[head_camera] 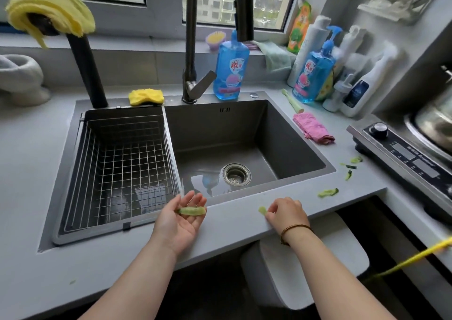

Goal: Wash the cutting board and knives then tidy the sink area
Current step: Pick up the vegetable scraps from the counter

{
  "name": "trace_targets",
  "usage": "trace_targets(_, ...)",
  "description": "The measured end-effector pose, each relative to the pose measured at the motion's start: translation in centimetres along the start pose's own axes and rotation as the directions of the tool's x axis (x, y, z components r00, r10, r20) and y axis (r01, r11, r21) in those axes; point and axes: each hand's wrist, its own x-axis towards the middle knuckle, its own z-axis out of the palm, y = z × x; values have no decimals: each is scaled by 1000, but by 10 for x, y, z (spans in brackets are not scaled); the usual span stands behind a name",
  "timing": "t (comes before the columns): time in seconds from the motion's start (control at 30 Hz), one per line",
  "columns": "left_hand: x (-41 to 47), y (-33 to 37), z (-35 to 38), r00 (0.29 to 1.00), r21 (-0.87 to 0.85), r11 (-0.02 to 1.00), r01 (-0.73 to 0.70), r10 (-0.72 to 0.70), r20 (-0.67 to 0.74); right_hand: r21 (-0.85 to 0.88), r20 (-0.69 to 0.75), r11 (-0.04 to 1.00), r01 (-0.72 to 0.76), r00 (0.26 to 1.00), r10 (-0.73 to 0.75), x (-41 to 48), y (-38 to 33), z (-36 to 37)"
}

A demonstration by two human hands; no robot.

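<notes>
You are pinching a green scrap with your right hand at the front edge of the tabletop, while your left hand, released and palm up, is carrying a peel beside the sink: bring that palm close before dropping.

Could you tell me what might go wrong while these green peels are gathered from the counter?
The green peel strip lies loose on the left hand above the front rim of the sink; a tilt could drop it toward the drain strainer. The right hand pinches a peel scrap at the edge of the counter; it might slip off beside the white bin. Stray peels near the stove could be overlooked.
</notes>
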Motion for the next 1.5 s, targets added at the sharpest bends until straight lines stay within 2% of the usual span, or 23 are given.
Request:
trace_targets(0.1,-1,-5,4,1000,-4,1000,-11,11,-10,58,-45,998,35,998,-32,-1,4,4)
trace_targets(0.17,0,-13,11,1000,-5,1000,-22,22,-12,179,-96,981,74,994,-57,-2,8,2)
trace_targets(0.23,3,-25,24,1000,17,1000,-7,7,-9,323,-160,930,177,978,-131,-6,6,-3)
trace_targets(0.3,4,-46,46,1000,38,999,-4,4,-6,380,-215,872,310,946,-243,-9,5,-9)
trace_targets(0.4,6,-78,82,1000,45,999,11,-12,4,344,-299,812,471,875,-380,-5,13,-18)
trace_targets(0.53,21,-108,107,999,23,999,45,-45,-7,232,-316,799,555,820,-477,12,40,-22)
trace_targets(0.6,29,-127,122,998,14,998,55,-54,-13,214,-370,790,574,796,-478,23,62,-33)
trace_targets(0.63,32,-135,127,998,8,998,55,-55,-12,208,-451,774,598,761,-467,29,73,-38)
trace_targets(0.7,39,-154,143,998,-12,998,58,-58,-2,134,-560,806,577,715,-419,47,108,-50)
trace_targets(0.73,41,-156,145,999,-20,999,51,-51,-6,121,-543,842,525,745,-387,52,120,-57)
trace_targets(0.83,49,-171,158,1000,-52,998,17,-18,-9,94,-298,922,375,894,-333,76,175,-64)
trace_targets(0.9,52,-180,164,1000,-54,998,-14,14,-9,48,-194,936,348,923,-333,91,195,-64)
trace_targets(1.03,55,-190,170,999,-43,998,-52,51,-19,-32,-45,926,376,925,-377,109,195,-58)
trace_targets(1.23,60,-187,170,995,-36,995,-88,86,-49,-58,5,906,420,907,-420,122,191,-62)
trace_targets(1.5,75,-184,182,995,-14,997,-74,73,-66,91,-38,904,418,909,-416,120,197,-62)
